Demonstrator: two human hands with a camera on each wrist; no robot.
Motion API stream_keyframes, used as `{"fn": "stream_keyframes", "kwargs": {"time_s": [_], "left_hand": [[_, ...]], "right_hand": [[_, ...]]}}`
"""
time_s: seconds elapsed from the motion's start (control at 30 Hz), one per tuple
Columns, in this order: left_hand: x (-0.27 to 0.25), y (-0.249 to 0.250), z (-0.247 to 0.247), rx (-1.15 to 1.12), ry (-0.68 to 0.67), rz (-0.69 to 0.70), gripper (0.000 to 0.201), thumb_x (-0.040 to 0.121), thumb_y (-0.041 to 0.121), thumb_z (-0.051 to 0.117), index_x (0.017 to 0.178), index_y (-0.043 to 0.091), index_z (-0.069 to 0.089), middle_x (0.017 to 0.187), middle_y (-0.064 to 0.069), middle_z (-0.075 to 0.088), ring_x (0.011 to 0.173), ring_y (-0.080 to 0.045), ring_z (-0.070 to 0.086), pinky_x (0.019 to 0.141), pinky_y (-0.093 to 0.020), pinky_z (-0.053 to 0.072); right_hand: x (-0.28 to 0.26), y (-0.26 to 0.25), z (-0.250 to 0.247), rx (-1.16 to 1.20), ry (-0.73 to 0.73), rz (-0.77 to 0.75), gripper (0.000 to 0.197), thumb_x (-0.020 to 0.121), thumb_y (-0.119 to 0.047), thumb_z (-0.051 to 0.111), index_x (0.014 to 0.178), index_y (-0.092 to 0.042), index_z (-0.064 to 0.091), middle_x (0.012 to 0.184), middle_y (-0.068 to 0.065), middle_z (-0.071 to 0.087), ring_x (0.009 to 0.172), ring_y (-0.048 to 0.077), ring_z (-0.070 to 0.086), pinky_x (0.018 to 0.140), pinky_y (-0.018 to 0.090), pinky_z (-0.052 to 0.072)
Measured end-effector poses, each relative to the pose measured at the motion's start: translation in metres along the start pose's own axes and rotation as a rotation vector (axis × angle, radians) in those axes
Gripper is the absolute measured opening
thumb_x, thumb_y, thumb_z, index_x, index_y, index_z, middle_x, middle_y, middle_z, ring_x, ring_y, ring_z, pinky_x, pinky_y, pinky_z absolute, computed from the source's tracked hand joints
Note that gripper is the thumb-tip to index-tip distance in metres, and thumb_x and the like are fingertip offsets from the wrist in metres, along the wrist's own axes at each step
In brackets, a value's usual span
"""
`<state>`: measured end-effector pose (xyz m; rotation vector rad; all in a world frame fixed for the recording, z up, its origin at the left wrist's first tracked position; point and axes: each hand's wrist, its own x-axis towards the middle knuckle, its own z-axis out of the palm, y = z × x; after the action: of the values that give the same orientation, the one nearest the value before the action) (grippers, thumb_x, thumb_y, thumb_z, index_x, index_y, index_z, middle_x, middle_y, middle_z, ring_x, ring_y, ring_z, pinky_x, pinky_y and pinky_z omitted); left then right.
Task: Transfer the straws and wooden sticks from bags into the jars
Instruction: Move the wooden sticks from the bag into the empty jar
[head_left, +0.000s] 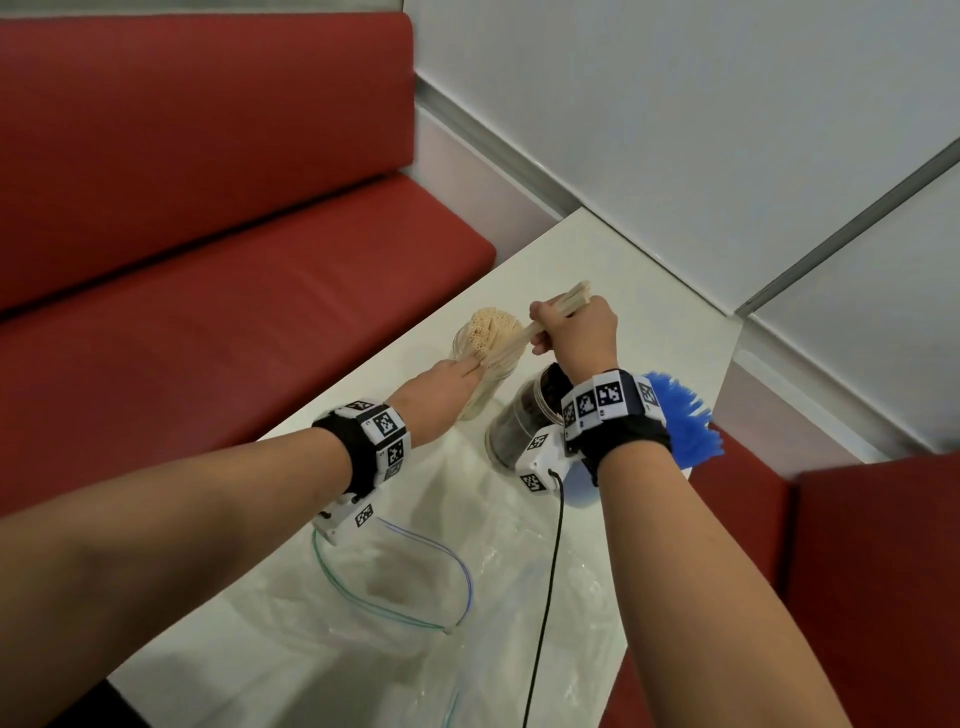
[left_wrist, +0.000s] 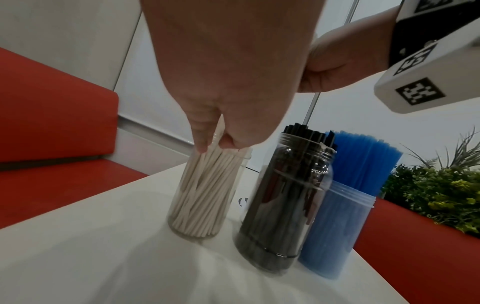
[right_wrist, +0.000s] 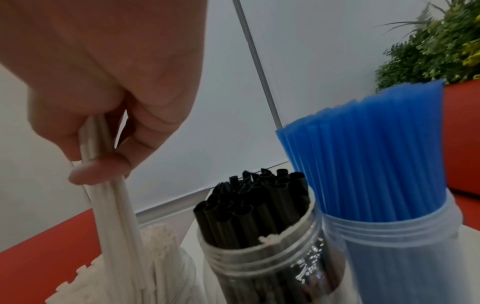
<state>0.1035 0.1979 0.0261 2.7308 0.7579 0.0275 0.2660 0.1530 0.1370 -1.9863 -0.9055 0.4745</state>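
Right hand: fingers curled round a small bundle of pale straws, long axis slanting down-left into the pale-straw jar. Left hand, nearer the jar, pinches their lower ends at its mouth.

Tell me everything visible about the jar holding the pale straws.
The jar of pale straws is a clear, plastic-looking cylinder with no lid, standing upright on the white table, leftmost of three jars, beside the jar of black straws. It is packed with cream straws whose open ends show from above. The left hand touches its mouth and straws; the right hand angles a small bundle of pale sticks or straws toward the opening.
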Motion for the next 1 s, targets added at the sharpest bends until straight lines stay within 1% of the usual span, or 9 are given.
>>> {"fn": "stream_keyframes", "kwargs": {"time_s": [0.17,0.33,0.47,0.53,0.6,0.73,0.83,0.9,1.0], "left_hand": [[-0.002,-0.001,0.006,-0.161,0.041,-0.035,0.07,0.089,-0.015,0.039,0.156,0.006,0.031,0.164,-0.009,0.027,0.139,-0.035,0.044,0.11,-0.044,0.043],[0.001,-0.009,0.017,-0.218,0.039,-0.057,0.077,0.091,-0.013,0.037,0.161,0.014,0.022,0.169,-0.001,0.016,0.146,-0.031,0.036,0.115,-0.038,0.038],[0.002,-0.012,0.018,-0.216,0.045,-0.031,0.082,0.089,-0.016,0.039,0.162,0.016,0.02,0.17,0.001,0.014,0.139,-0.032,0.044,0.109,-0.037,0.044],[0.0,-0.01,0.012,-0.202,0.053,-0.007,0.082,0.088,-0.016,0.039,0.161,0.017,0.024,0.168,0.001,0.019,0.124,-0.031,0.054,0.091,-0.031,0.048],[-0.002,-0.008,0.005,-0.243,0.061,-0.002,0.071,0.088,-0.015,0.041,0.154,0.013,0.039,0.156,-0.007,0.043,0.102,-0.033,0.063,0.072,-0.03,0.044],[-0.004,-0.007,-0.007,-0.223,-0.037,-0.096,0.04,0.094,-0.006,0.044,0.132,0.002,0.054,0.123,-0.017,0.065,0.091,-0.028,0.063,0.069,-0.028,0.04],[-0.016,-0.014,-0.014,-0.296,0.034,-0.001,0.038,0.096,0.0,0.046,0.131,0.006,0.062,0.131,-0.007,0.06,0.101,-0.03,0.064,0.074,-0.028,0.041],[-0.027,-0.017,-0.014,-0.316,0.008,-0.032,0.019,0.101,0.021,0.051,0.106,0.016,0.069,0.106,-0.001,0.065,0.096,-0.03,0.066,0.071,-0.029,0.039],[-0.044,-0.024,-0.01,-0.065,-0.558,-0.185,0.053,0.089,0.068,0.059,0.095,0.015,0.066,0.093,0.002,0.068,0.096,-0.026,0.066,0.074,-0.031,0.042]], "right_hand": [[0.004,0.008,0.024,-0.121,-0.005,-0.002,0.029,0.088,-0.019,0.069,0.063,-0.008,0.06,0.054,0.004,0.063,0.057,0.025,0.064,0.064,0.034,0.053],[0.001,0.022,0.05,-0.269,-0.116,0.052,0.03,0.086,-0.029,0.073,0.099,-0.004,0.065,0.092,0.008,0.066,0.086,0.024,0.063,0.076,0.034,0.051],[-0.008,0.013,0.057,-0.237,0.14,-0.218,0.047,0.087,-0.036,0.069,0.128,-0.018,0.054,0.119,0.006,0.055,0.106,0.02,0.053,0.079,0.028,0.038],[-0.01,0.01,0.064,-0.307,0.192,-0.386,0.049,0.094,-0.031,0.059,0.139,-0.014,0.05,0.137,0.01,0.05,0.127,0.024,0.046,0.098,0.029,0.037],[-0.013,0.012,0.076,-0.482,0.014,-0.409,0.053,0.102,-0.03,0.049,0.149,-0.004,0.04,0.155,0.017,0.035,0.147,0.032,0.027,0.119,0.037,0.023],[-0.026,0.028,0.09,-0.536,-0.34,-0.178,0.062,0.107,-0.039,0.038,0.154,0.0,0.026,0.163,0.018,0.021,0.152,0.032,0.011,0.124,0.044,0.009],[-0.043,0.023,0.084,-0.242,-0.105,-0.335,0.042,0.106,-0.019,0.041,0.145,-0.007,0.045,0.154,0.014,0.039,0.148,0.027,0.026,0.121,0.035,0.021],[-0.064,0.018,0.081,-0.091,0.049,-0.407,0.031,0.096,-0.01,0.042,0.119,-0.012,0.063,0.122,0.005,0.062,0.117,0.017,0.054,0.099,0.027,0.041],[-0.108,0.024,0.084,-0.11,-0.131,-0.212,0.022,0.089,-0.006,0.046,0.086,-0.014,0.065,0.079,-0.004,0.065,0.071,0.006,0.057,0.068,0.024,0.046]]}}
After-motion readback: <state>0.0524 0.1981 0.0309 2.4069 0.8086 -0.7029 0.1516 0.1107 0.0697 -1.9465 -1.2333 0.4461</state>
